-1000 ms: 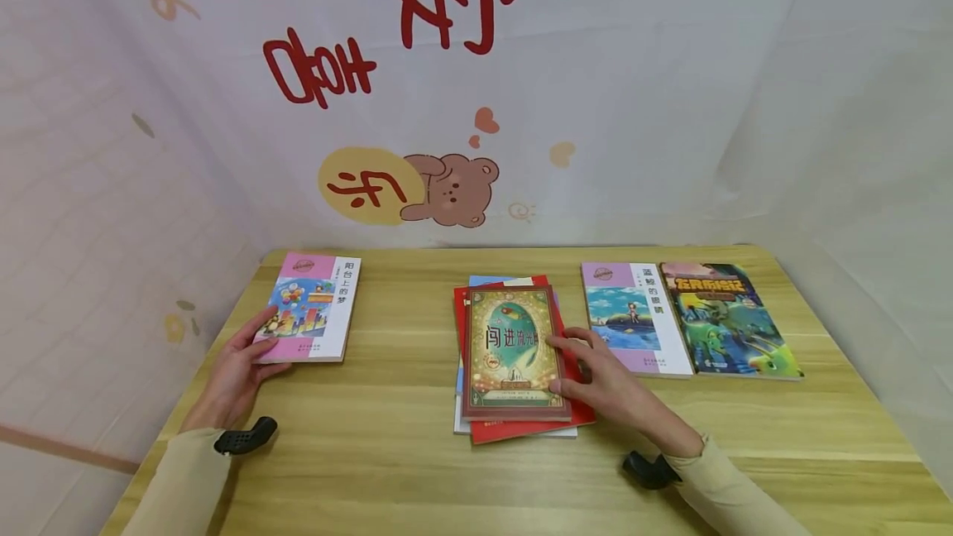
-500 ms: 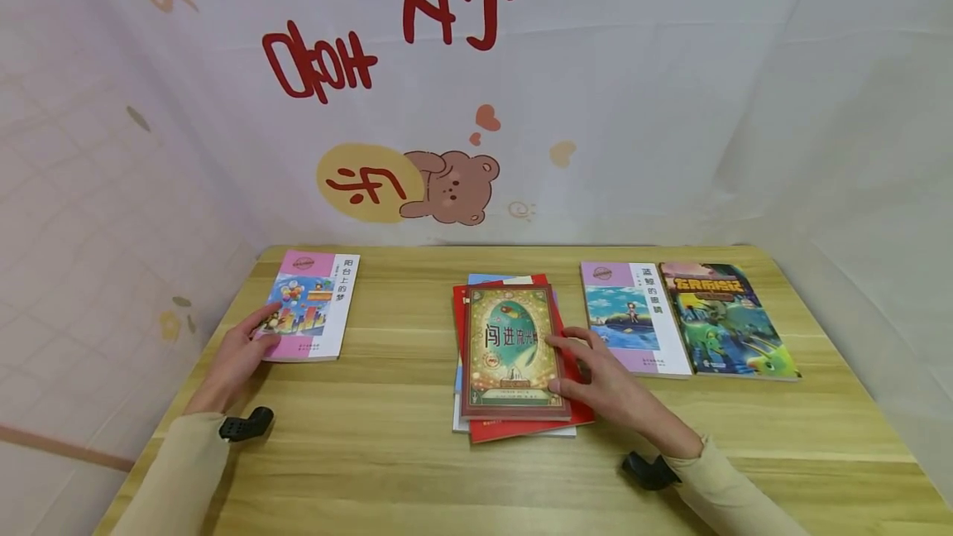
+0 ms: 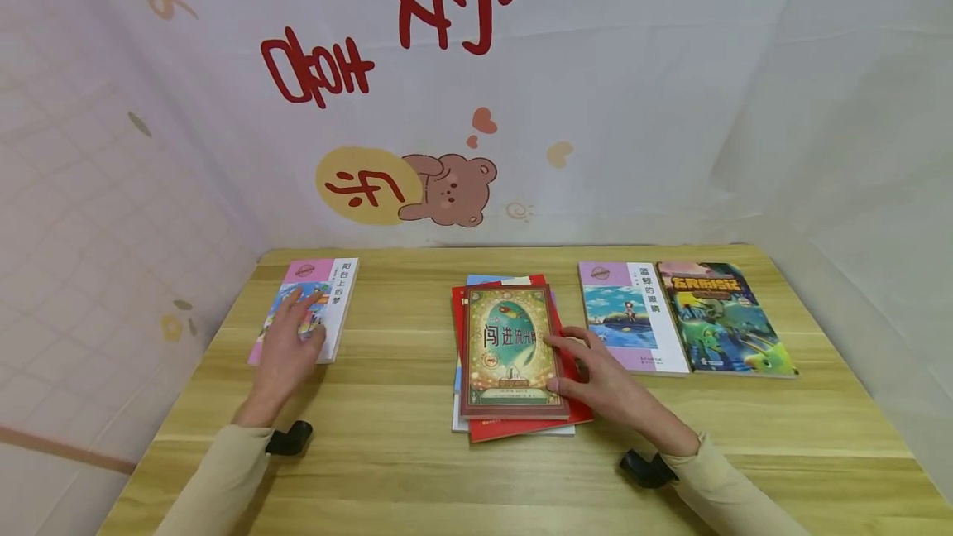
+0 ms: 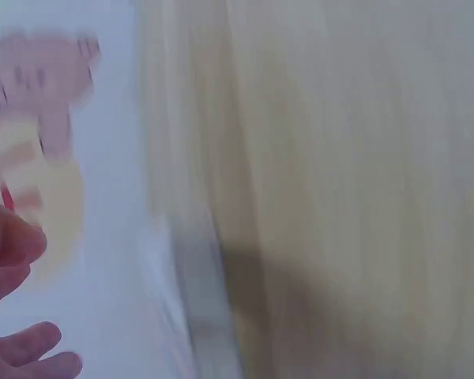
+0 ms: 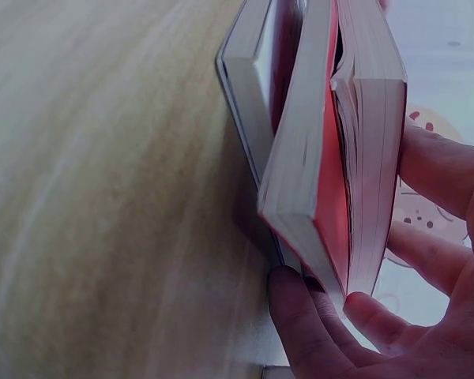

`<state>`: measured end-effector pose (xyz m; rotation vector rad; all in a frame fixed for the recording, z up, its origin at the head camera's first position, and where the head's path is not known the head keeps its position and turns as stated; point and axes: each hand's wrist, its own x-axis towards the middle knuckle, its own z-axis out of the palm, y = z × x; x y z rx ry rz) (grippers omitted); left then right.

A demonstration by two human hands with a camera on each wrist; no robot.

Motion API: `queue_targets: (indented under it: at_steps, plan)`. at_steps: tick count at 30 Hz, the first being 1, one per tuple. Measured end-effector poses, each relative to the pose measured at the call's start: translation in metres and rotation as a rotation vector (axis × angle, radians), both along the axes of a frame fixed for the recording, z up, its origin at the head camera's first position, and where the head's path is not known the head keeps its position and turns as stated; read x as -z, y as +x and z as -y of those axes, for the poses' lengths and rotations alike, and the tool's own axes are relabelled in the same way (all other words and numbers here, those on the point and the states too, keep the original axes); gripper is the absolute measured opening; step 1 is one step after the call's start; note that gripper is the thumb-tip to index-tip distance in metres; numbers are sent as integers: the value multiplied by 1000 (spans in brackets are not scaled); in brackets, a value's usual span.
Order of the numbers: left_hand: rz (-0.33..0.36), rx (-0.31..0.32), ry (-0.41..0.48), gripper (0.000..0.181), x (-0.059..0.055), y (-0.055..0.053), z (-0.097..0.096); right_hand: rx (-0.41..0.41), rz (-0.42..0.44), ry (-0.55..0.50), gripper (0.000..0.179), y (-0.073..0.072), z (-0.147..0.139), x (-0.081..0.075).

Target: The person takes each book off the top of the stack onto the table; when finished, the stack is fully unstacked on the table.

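Observation:
In the head view my left hand (image 3: 292, 347) is over a pink-and-white picture book (image 3: 344, 296) at the table's left, covering part of its cover; its fingers are spread loosely and hold nothing. In the left wrist view those fingers (image 4: 31, 344) stand apart, the book's edge blurred. Mid-table lies a stack of books: a gold-and-brown book (image 3: 514, 399) on top, a red book (image 3: 499, 432) askew beneath, a blue-and-white one (image 3: 491, 279) lowest. My right hand (image 3: 606, 379) rests against the stack's right side, fingertips on the top cover and along the edges (image 5: 300, 316).
On the right, another pink-and-white book (image 3: 673, 346) lies beside a dinosaur book (image 3: 730, 321). The wooden table (image 3: 395, 478) ends at a printed cloth backdrop (image 3: 633, 64), with cloth at both sides too.
My left hand has let go of the left book's lower left edge and moved right over its cover. The book has barely shifted. My right hand has stayed at the stack.

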<state>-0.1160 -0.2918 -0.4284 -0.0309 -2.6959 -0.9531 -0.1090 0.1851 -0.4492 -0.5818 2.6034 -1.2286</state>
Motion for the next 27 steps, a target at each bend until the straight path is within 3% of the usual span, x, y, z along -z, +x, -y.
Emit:
queue_targets:
  at_steps: [9, 13, 16, 20, 27]
  plan:
    - [-5, 241, 150, 51, 5, 22, -86, -19, -8, -10, 65, 1, -1, 2]
    - [84, 323, 250, 50, 11, 33, -113, -21, -10, -8, 65, 1, -1, 1]
    - [189, 365, 340, 52, 14, 36, -128, -21, -29, -6, 64, 1, -2, 2]
    - [295, 417, 386, 58, 19, 36, -143, -22, -49, -12, 60, 0, -3, 3]
    - [372, 422, 398, 68, 25, 36, -155, -43, -63, -6, 55, 1, -2, 3]
